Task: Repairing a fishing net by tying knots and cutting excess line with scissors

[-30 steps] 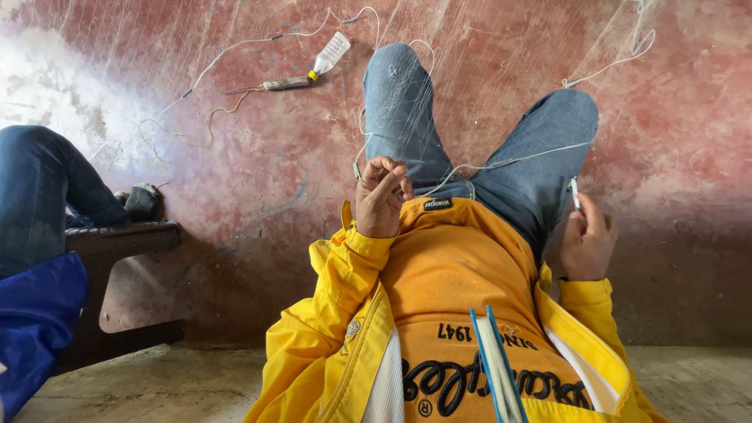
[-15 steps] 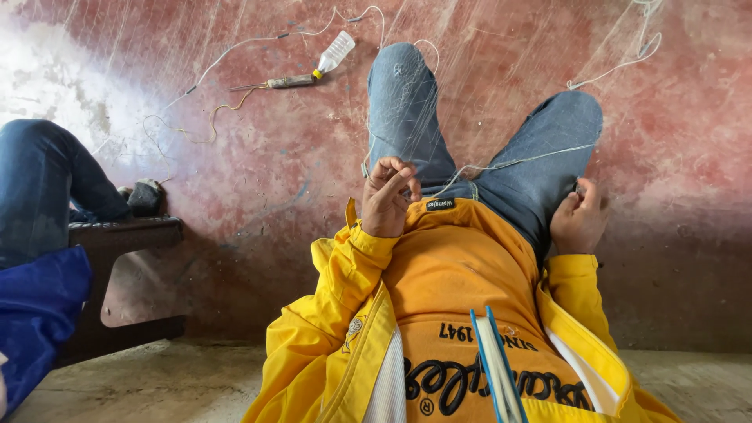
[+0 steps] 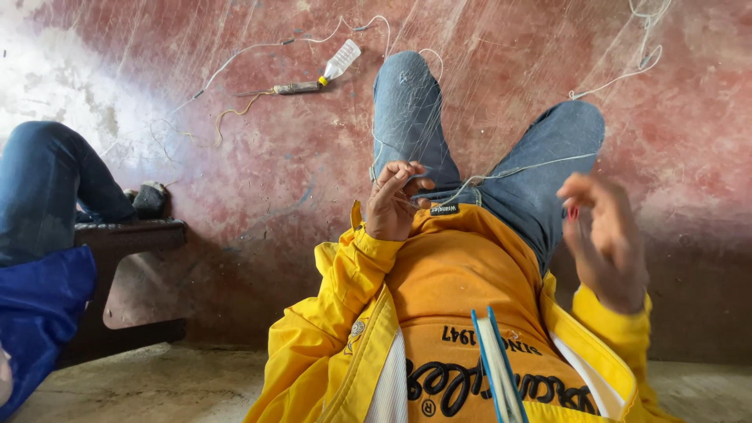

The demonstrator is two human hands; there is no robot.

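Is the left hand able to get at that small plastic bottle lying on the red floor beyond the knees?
Probably not without leaning forward: the left hand is pinching fine net near the waist, and the bottle lies beyond the raised left knee.

A small plastic bottle (image 3: pixel 341 59) lies on the red floor (image 3: pixel 298 172), well apart from a dark wooden stool (image 3: pixel 125 235).

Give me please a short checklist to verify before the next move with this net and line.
1. Left hand pinches the white line: ok.
2. White line runs straight towards the right knee: ok.
3. Right hand holds something: cannot tell, it is blurred.
4. Fishing net lies spread over both knees: ok.
5. Plastic bottle lies on the floor, apart from both hands: ok.
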